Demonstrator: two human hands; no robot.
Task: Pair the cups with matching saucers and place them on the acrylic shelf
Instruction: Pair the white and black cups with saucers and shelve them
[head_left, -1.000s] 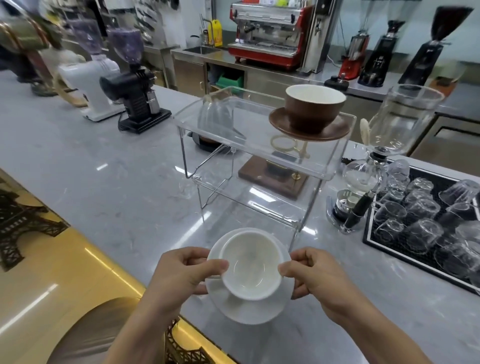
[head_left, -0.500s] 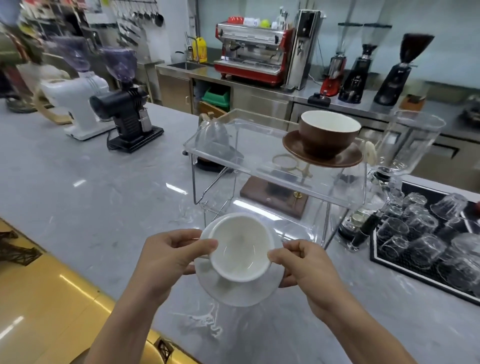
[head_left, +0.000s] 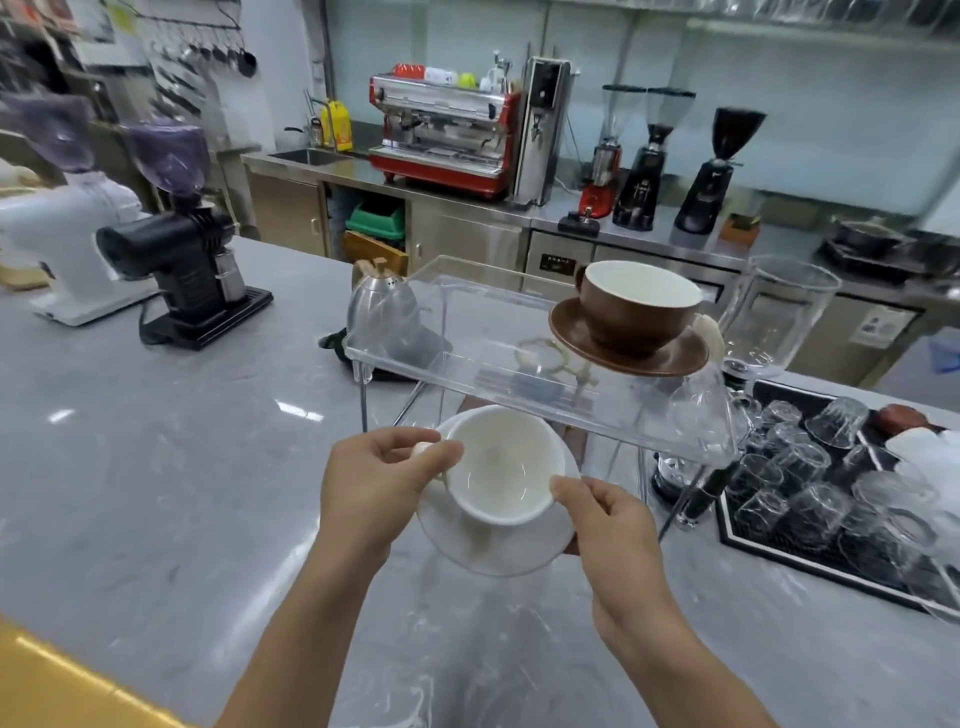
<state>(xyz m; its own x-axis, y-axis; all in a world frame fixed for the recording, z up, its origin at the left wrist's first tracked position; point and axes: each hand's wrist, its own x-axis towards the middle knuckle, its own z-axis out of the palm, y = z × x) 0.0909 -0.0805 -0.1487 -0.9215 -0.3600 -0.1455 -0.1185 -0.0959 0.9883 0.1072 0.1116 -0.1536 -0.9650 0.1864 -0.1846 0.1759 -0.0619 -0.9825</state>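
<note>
My left hand and right hand pinched opposite edges of a plain glossy white saucer carrying its empty white cup, held above the counter just before the acrylic shelf, where a brown cup sat on its brown saucer.

Cups: two are seen, a white cup and a brown cup.
Saucers: two, a white saucer and a brown saucer.
Acrylic shelf: one.
Hands: two, a left hand and a right hand.
Kettle: one.
Espresso machine: one.
Grinders on the near counter: two, a white grinder and a black grinder.
Grinders on the far counter: three are counted.
Upturned glasses on the black tray: many, blurred, not countable.
</note>
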